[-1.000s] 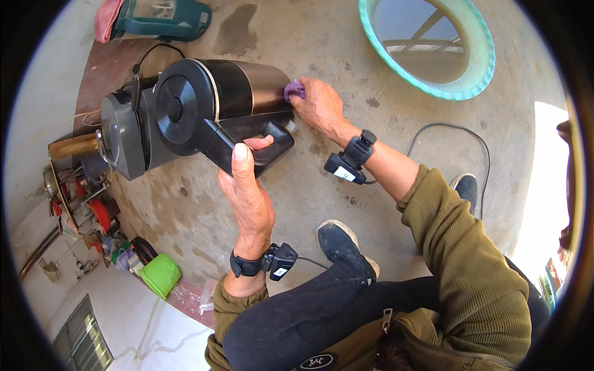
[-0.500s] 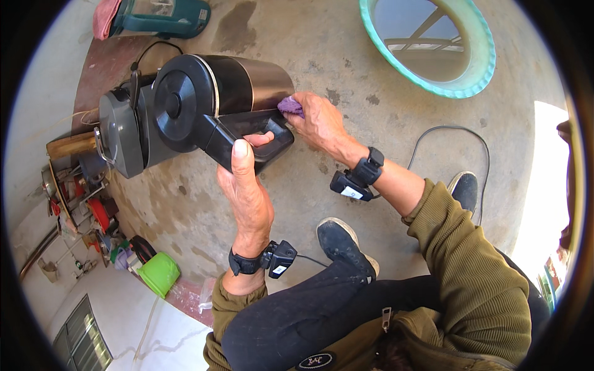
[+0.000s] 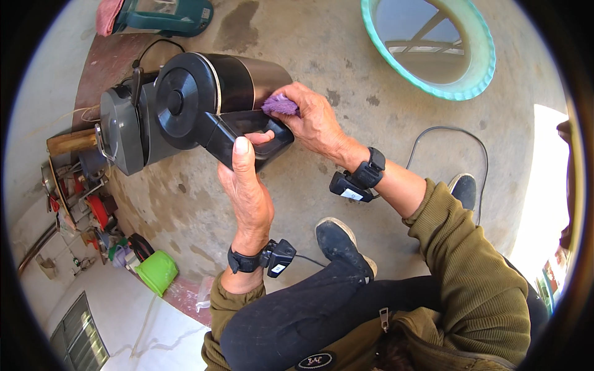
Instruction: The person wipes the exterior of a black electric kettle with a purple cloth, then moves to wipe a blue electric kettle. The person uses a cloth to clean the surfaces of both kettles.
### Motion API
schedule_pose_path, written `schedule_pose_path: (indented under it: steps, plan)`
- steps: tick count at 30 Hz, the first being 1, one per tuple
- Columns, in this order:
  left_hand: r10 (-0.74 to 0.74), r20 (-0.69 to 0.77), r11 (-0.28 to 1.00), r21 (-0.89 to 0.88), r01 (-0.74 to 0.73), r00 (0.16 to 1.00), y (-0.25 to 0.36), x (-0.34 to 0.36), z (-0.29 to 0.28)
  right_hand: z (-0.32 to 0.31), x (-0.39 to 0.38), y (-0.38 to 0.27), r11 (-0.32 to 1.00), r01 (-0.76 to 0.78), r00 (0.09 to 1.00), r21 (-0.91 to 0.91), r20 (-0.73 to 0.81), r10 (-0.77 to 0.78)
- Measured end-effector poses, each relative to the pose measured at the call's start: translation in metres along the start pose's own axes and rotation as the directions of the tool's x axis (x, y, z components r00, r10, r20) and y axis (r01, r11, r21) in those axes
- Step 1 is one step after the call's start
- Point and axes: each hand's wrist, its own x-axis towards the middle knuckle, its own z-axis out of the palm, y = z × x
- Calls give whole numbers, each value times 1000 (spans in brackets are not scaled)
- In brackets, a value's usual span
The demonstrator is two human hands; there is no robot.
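Left hand (image 3: 249,201): closed round the handle (image 3: 224,137) of a black-and-bronze jug (image 3: 234,77). Thumb lies along the outside, a fingertip shows through the loop. Judgement: this wrap carries the weight and keeps the jug from rolling.

Right hand (image 3: 317,123): grasping a bunched purple cloth (image 3: 281,105), which meets the jug's side just by the handle. Judgement: bunching gives a small, firm pad that suits the narrow strip between body and handle.

Jug: in front of the person, tipped on its side, round lid (image 3: 176,102) facing left, base end toward the right hand. This leaves the long side exposed to the cloth. Cannot tell whether its underside bears on anything.

Just left of the lid: a grey appliance (image 3: 120,133) with a metal loop; contact with the jug unclear, as the lid overlaps it in view.

Further out: a pale green basin (image 3: 461,94) of murky water stands on the concrete floor (image 3: 365,68) at upper right, probably set aside to leave working room yet be near enough to reach. A teal appliance (image 3: 201,18) lies at upper left, a pink cloth (image 3: 109,15) at its end.
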Motion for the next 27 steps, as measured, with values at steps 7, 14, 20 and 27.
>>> schedule_pose_path:
  steps: [7,14,20,27]
  plan:
    - [-47,58,999,0,47,997,5,-1,-6,-13,-29,-16,985,57,998,165,-5,-57]
    - [-196,143,956,-191,221,970,6,-1,-19,-18,-38,-40,906,392,918,-159,0,-397]
    - [-229,-49,915,-351,198,972,-11,7,-44,-2,-46,-52,877,351,928,-328,-3,-373]
    - [-245,-320,930,-345,128,915,-33,22,-84,-43,-12,-64,843,419,907,-338,115,-405]
